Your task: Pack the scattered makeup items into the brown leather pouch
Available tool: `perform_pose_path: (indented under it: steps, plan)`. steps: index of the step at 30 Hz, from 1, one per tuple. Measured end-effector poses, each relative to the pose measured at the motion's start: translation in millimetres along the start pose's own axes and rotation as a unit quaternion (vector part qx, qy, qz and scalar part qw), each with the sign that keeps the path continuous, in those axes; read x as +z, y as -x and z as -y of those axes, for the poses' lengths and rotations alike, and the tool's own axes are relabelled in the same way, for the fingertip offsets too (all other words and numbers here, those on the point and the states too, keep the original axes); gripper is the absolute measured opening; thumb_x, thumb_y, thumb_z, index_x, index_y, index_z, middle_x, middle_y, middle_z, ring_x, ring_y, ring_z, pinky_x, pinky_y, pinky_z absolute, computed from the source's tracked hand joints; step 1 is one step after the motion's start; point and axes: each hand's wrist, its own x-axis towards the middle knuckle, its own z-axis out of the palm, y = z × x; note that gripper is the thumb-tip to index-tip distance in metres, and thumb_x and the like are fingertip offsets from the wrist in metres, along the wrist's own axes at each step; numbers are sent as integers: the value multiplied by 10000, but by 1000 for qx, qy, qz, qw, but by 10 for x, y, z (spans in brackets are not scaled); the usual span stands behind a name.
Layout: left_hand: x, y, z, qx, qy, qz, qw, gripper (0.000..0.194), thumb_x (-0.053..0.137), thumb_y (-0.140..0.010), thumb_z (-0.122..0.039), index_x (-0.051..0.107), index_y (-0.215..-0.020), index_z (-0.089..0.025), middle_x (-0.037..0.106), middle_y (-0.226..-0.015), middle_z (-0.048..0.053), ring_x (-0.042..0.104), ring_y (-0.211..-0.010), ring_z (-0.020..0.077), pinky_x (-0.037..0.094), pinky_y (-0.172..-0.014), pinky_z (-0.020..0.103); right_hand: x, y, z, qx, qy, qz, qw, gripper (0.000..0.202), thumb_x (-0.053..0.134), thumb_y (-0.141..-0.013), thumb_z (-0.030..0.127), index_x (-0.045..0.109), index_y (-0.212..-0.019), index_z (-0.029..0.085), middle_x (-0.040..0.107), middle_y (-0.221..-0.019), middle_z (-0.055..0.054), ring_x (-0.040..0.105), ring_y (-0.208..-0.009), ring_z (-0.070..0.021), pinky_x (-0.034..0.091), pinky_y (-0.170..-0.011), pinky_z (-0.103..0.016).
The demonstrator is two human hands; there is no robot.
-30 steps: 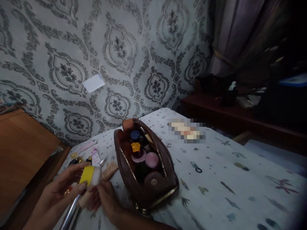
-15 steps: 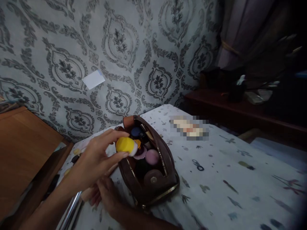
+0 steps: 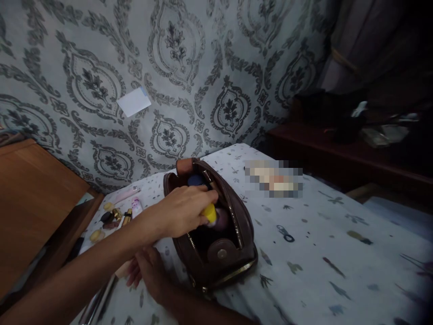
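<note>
A brown zippered bag [image 3: 248, 225] stands open on the patterned cloth, its mouth facing up. My left hand [image 3: 189, 210] reaches into it, fingers closed around a small yellow-capped container [image 3: 210, 213] with a pale rim. The container's lower part is hidden. A pink-mauve round item [image 3: 221, 220] sits against it inside the bag. Behind my fingers are a dark blue round item [image 3: 198, 181] and a slim brush-like item [image 3: 209, 178]. My right hand [image 3: 150, 273] lies on the cloth left of the bag, fingers loosely extended beside a beige item [image 3: 122, 270].
Several cosmetics lie left of the bag, among them a pink-and-white tube [image 3: 136, 206], a gold-coloured tube [image 3: 126, 216] and a round black item [image 3: 107, 217]. Long silvery items [image 3: 98, 302] lie nearer. A blurred object [image 3: 274, 178] is at right. Wallpaper [image 3: 169, 104] rises behind.
My left hand has moved right and down into the bag with the yellow-capped container. My right hand has stayed about where it was. The view has shifted slightly.
</note>
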Motion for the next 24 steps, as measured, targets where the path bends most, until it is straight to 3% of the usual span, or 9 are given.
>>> perform_pose_path:
  steps: [10,17,24]
  plan:
    - [21,-159,-57,-29,-237,147,960,187,554,-803,-208,579,-988,-194,660,-1030,66,649,-896,256,473,-649,320,-20,-55,-53,29,14,9,999,674,488,-622,855,500,-662,182,509,-496,39,447,-330,-70,302,-319,-176]
    - [51,-182,-66,-19,-264,155,952,188,529,-809,-187,598,-983,-193,675,-1026,60,653,-928,258,509,-709,351,-32,-40,-76,11,18,21,1000,688,482,-629,851,525,-689,167,510,-501,36,461,-335,-70,304,-317,-167]
    - [42,-186,-109,-24,-287,181,941,292,527,-814,-153,581,-1101,-141,673,-1079,103,633,-1004,286,517,-806,403,-33,-33,-58,16,23,23,999,659,479,-649,823,511,-670,165,510,-511,33,463,-337,-62,308,-319,-160]
